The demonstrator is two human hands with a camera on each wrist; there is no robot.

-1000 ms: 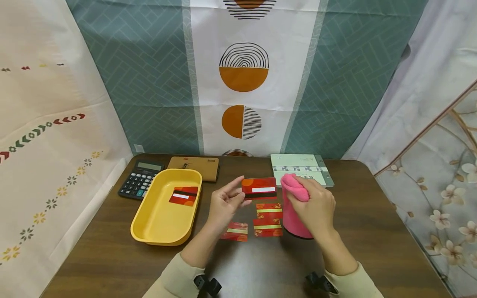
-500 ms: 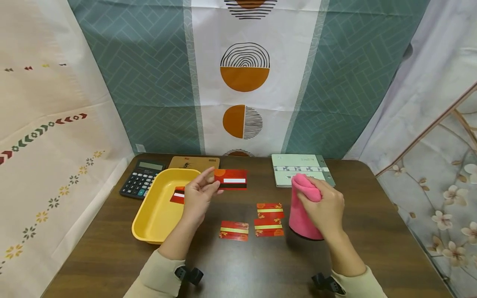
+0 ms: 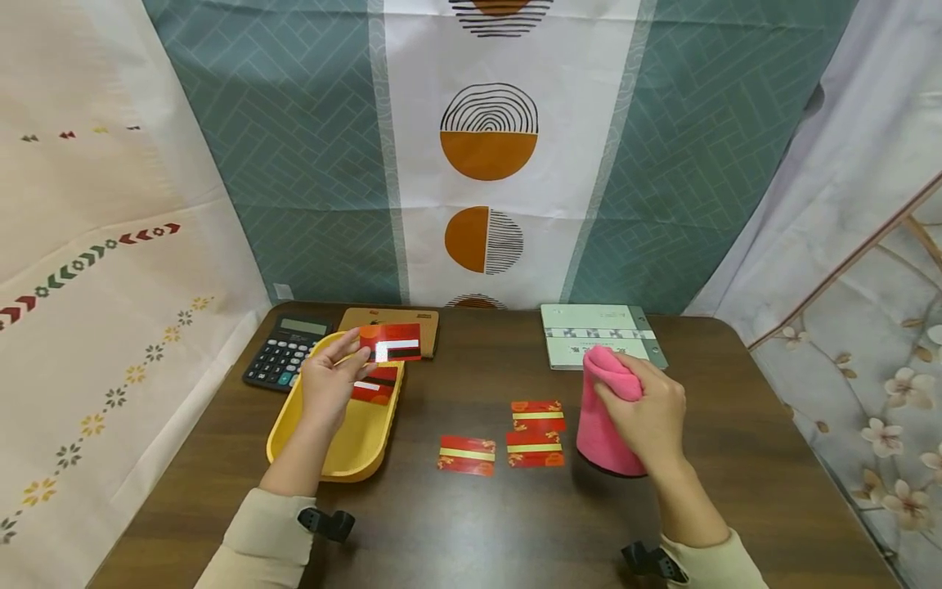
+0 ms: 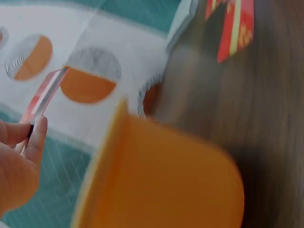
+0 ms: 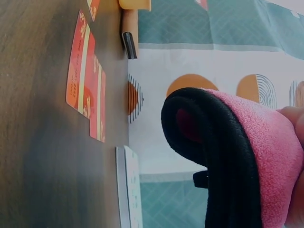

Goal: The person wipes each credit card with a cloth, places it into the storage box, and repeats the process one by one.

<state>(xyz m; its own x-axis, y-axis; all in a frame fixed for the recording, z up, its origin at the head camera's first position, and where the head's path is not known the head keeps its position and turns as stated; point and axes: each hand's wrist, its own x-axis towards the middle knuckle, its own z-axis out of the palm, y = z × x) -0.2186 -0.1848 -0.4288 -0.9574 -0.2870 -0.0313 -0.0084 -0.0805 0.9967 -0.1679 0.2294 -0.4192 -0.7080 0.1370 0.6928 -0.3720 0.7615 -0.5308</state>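
Note:
My left hand (image 3: 329, 386) pinches a red bank card (image 3: 392, 342) by its left edge, between thumb and fingers. It holds the card above the yellow plastic basket (image 3: 355, 451), where another red card (image 3: 379, 386) lies partly hidden. The left wrist view shows the held card (image 4: 45, 95) tilted over the basket's wall (image 4: 175, 175). On the right, my right hand (image 3: 653, 409) grips a pink cloth (image 3: 602, 429) by its bunched top. Its lower part hangs folded, with black edging showing in the right wrist view.
Several red cards with yellow stripes, such as this left one (image 3: 467, 456), lie mid-table. A calculator (image 3: 287, 353) and brown notebook (image 3: 423, 323) sit behind the basket. A pale green book (image 3: 596, 335) lies at the back right. Fabric hangings stand behind the table.
My left hand has carried the card leftward from over the table's middle to above the basket. The pink cloth has shifted slightly right, away from the cards on the table.

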